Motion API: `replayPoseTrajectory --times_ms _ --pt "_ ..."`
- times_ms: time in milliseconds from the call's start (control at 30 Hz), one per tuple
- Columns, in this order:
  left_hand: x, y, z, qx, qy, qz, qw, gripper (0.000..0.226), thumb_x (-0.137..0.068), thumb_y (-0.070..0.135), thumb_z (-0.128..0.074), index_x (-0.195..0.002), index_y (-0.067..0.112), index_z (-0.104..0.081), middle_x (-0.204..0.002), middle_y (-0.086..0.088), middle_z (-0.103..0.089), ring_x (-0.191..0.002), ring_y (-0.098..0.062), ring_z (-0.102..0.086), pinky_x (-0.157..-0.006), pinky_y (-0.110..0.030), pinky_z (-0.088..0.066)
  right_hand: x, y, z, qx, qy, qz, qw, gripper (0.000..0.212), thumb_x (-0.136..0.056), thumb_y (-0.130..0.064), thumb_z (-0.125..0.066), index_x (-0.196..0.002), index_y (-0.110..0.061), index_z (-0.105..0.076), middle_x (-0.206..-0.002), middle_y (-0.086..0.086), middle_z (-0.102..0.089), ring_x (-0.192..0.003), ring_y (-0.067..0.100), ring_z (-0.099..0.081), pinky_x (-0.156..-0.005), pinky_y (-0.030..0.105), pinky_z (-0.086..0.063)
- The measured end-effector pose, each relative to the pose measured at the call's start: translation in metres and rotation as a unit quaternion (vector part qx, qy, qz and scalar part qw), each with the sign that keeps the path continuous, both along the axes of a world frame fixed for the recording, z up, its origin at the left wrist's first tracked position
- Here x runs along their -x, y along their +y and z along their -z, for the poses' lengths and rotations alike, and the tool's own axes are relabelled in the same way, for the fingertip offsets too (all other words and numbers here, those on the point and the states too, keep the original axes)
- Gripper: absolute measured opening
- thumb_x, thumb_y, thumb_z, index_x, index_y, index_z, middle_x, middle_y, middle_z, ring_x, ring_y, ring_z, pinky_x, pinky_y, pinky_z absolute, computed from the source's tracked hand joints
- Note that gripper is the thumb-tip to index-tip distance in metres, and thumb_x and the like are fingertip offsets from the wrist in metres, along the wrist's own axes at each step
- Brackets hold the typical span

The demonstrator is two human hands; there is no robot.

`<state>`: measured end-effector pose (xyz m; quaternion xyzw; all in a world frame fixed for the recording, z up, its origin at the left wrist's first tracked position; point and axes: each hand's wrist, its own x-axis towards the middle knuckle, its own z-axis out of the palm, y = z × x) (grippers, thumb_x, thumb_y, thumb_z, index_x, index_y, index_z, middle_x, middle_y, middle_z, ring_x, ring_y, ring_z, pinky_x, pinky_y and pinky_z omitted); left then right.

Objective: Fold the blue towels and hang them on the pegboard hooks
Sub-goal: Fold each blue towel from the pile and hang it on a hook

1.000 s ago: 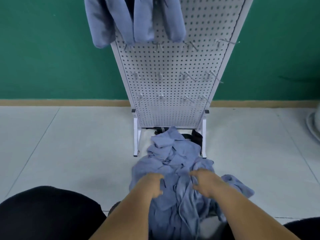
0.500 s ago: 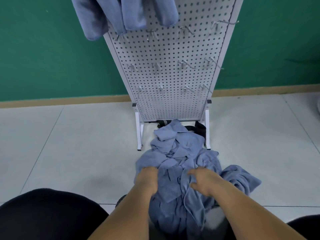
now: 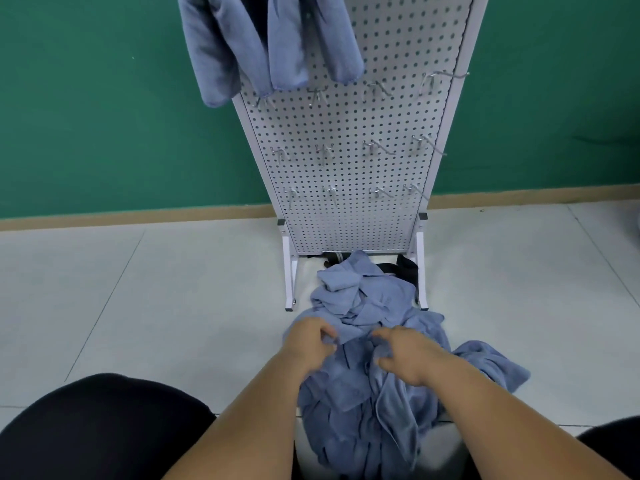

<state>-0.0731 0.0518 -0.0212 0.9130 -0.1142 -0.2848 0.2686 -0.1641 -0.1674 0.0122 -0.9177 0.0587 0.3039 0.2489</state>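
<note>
At six o'clock from the pegboard (image 3: 346, 216), on the floor (image 3: 173, 289), the left hand (image 3: 310, 342) pinches a fold of the tangled heap of blue towels (image 3: 367, 306) while the right hand (image 3: 407, 356) curls into it, grip unclear, so lifting may drag several knotted towels up together.

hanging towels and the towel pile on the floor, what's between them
In the head view, the hanging towels and the towel pile are separated by the white pegboard with rows of bare hooks.
</note>
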Motion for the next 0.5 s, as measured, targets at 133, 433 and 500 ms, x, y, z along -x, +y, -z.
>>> replayPoseTrajectory --times_ms 133,433,500 --pt "-0.021 -0.025 -0.074 0.152 -0.021 -0.040 0.987 0.017 -0.088 0.012 -0.078 -0.091 0.028 -0.083 -0.084 0.007 -0.074 -0.067 -0.003 -0.064 -0.070 -0.024 -0.056 -0.011 0.000 -0.023 -0.055 -0.049 0.055 0.996 0.083 -0.095 -0.049 -0.071 -0.164 -0.030 -0.029 -0.156 0.003 -0.051 -0.139 0.024 -0.053 -0.108 0.032 -0.045" --pt "-0.034 -0.047 -0.225 0.306 0.015 0.051 0.951 0.025 -0.091 0.002 -0.073 -0.098 0.024 -0.084 -0.083 -0.005 -0.073 -0.078 -0.016 -0.057 -0.078 -0.032 -0.047 -0.047 -0.008 -0.100 -0.159 -0.250 0.163 0.941 0.080 -0.074 -0.061 -0.081 -0.143 -0.035 -0.050 -0.126 -0.014 -0.067 -0.114 0.007 -0.065 -0.098 0.035 -0.055" --pt "-0.034 -0.049 -0.255 0.345 0.022 0.070 0.936 0.024 -0.092 -0.006 -0.070 -0.097 0.015 -0.081 -0.075 0.007 -0.071 -0.073 -0.008 -0.058 -0.074 -0.021 -0.047 -0.050 -0.018 -0.116 -0.162 -0.279 0.183 0.929 0.082 -0.070 -0.063 -0.081 -0.141 -0.037 -0.051 -0.128 -0.013 -0.066 -0.116 0.006 -0.064 -0.098 0.034 -0.055"
